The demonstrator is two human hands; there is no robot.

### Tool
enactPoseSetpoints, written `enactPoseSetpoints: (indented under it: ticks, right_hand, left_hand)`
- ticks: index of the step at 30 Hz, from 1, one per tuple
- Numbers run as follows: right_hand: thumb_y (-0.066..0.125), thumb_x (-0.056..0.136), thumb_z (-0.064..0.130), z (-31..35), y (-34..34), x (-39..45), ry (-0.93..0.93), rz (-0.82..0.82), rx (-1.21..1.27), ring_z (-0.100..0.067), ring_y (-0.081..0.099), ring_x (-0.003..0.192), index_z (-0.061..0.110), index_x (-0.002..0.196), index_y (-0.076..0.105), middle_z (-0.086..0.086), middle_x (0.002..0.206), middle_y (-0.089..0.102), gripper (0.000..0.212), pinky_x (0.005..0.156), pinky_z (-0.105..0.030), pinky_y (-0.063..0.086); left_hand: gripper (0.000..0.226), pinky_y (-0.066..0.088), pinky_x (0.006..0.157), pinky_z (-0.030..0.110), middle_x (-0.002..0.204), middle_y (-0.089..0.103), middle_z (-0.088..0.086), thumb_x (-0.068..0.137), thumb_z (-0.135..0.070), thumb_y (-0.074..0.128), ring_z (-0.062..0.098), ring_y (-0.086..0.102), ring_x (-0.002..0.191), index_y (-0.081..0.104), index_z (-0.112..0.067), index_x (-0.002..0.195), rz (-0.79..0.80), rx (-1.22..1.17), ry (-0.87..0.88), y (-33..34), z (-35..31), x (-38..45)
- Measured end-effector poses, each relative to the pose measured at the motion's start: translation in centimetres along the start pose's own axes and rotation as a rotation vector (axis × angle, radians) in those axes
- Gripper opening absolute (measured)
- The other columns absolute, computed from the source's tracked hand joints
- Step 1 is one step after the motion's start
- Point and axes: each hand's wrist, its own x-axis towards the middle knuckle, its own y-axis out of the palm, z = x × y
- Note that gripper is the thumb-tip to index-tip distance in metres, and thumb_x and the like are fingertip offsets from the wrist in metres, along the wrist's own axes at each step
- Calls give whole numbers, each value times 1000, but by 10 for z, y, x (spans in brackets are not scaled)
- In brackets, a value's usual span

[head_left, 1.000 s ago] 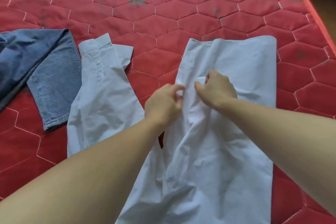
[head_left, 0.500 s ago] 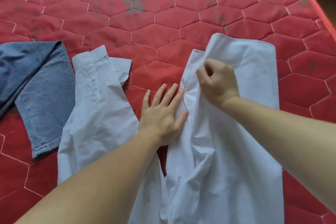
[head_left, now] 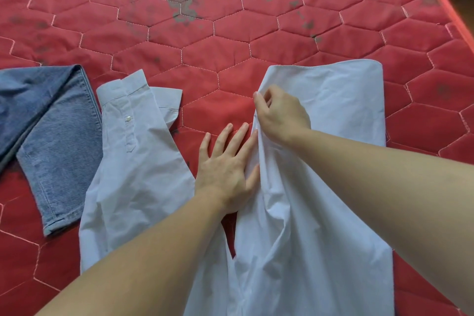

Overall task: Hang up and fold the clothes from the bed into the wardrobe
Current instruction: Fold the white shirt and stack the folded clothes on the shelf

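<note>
The right hand (head_left: 280, 115) has slid up the shirt (head_left: 320, 187) and now pinches its left edge near the top while the left hand (head_left: 227, 169), opened flat, pins that edge to the bed (head_left: 230, 33), so folding continues on pale, creased cloth.

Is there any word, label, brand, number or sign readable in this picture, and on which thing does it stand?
None: no text can be read anywhere.
White shirt: plain cloth, no label in view.
Jeans: no tag or patch in view.
Red mattress: only stitched hexagons and grey stains.
</note>
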Motion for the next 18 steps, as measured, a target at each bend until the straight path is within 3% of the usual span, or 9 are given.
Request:
enactPoseSetpoints:
  ticks: [2, 5, 7, 11, 15, 18]
  right_hand:
    - [40, 96, 38, 4, -1, 1, -35, 3, -36, -31, 60, 91, 21, 117, 47, -3, 100, 64, 28, 74, -38, 45]
    - [45, 95, 38, 8, -6, 7, -147, 76, -315, -34, 60, 96, 31, 142, 28, -5, 107, 64, 51, 70, -35, 39]
    - [46, 95, 36, 10, -6, 15, -174, 94, -451, -33, 60, 91, 26, 138, 32, -5, 104, 64, 46, 67, -33, 37]
    - [44, 92, 11, 19, -3, 38, -45, 121, -390, -30, 49, 78, 15, 102, 36, -10, 102, 61, 13, 64, -34, 35]
    - [42, 93, 14, 16, -7, 61, 51, -8, -214, -31, 51, 87, 13, 117, 45, -12, 111, 60, 24, 71, -35, 39]
    - [41, 97, 32, 12, -11, 56, 67, -22, 81, -24, 56, 101, 23, 136, 38, -4, 120, 59, 40, 84, -35, 40]
  left_hand:
    - [71, -5, 119, 47, 163, 8, -16, 85, -55, 5, 13, -1, 151, 10, -40, 154, -6, -11, 1, 0, 0, 0]
    - [71, -3, 119, 47, 162, 10, -16, 85, -53, 7, 14, 2, 151, 14, -39, 154, -5, -18, 5, -1, 0, 0]
    - [71, -3, 118, 47, 162, 8, -16, 85, -54, 6, 14, 1, 151, 13, -39, 154, -7, -10, 10, -1, 0, 0]
    - [66, 5, 118, 49, 160, 25, -11, 88, -53, 21, 17, 16, 149, 28, -36, 151, -63, -39, 27, 3, 3, 1]
    - [65, 10, 117, 48, 155, 36, -5, 86, -45, 31, 15, 28, 146, 39, -28, 148, -152, -147, 35, 8, 8, 1]
    - [62, 13, 116, 48, 153, 40, -4, 87, -41, 32, 14, 32, 144, 46, -24, 145, -194, -194, 38, 9, 9, 2]
